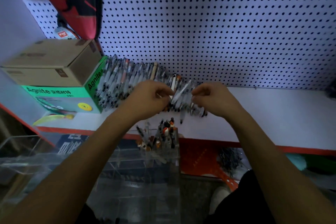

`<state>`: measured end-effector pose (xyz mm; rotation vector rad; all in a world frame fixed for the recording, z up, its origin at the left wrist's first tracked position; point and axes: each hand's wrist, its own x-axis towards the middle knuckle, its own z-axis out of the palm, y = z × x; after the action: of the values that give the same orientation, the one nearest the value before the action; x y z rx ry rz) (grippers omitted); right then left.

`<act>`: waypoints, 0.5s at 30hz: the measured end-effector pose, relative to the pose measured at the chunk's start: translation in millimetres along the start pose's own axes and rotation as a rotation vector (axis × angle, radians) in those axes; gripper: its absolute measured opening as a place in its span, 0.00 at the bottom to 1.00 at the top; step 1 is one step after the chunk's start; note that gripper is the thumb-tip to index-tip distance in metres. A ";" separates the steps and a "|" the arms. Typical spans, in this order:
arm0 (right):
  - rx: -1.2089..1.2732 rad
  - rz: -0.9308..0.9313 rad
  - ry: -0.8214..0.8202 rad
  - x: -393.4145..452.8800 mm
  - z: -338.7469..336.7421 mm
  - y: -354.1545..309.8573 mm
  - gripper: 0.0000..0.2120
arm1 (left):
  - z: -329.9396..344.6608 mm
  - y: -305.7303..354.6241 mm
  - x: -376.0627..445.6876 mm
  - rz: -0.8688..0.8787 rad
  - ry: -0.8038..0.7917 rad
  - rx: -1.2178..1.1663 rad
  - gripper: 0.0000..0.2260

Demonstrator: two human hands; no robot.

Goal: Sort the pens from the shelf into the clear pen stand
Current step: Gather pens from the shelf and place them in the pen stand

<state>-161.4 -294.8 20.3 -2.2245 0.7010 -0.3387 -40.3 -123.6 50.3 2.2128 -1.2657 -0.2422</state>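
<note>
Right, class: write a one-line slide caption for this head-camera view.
Both hands, left and right, pick pens off the shelf above a clear pen stand.

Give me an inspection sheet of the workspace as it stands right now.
Surface: white shelf with a red front edge, backed by white pegboard.
Job's things: heap of loose pens lying along the shelf's back; clear acrylic pen stand below the shelf edge, already holding several pens upright.
Clutter: green Agnite box at the shelf's left, with a brown cardboard box stacked on it.
Hands: left hand and right hand both over the heap, fingers curled at a pale pen between them.
Cables: nothing seen.
Surroundings: red and black bag hanging upper left; orange perforated tray below the shelf.
</note>
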 end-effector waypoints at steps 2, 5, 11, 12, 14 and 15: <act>-0.024 0.048 0.058 6.6 7.7 12.2 0.10 | 9.7 2.8 20.6 0.001 -0.039 0.114 0.12; -0.151 0.056 0.072 10.7 21.3 22.2 0.11 | 26.5 -1.8 50.4 -0.066 -0.099 0.301 0.09; -0.302 -0.115 -0.042 15.8 43.3 11.3 0.25 | 42.0 -9.3 80.1 -0.163 -0.158 0.423 0.12; -0.339 -0.124 -0.053 16.8 45.2 10.4 0.26 | 42.3 -7.8 81.2 -0.170 -0.166 0.404 0.11; -0.361 -0.127 -0.053 19.3 48.0 9.7 0.24 | 39.3 -3.1 80.8 -0.208 -0.179 0.335 0.12; -0.347 -0.132 -0.043 20.5 49.2 9.3 0.23 | 35.8 -1.8 79.5 -0.238 -0.175 0.290 0.13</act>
<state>-126.5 -282.6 -19.2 -2.6062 0.6286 -0.2469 -11.6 -203.2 29.6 2.6451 -1.1869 -0.3717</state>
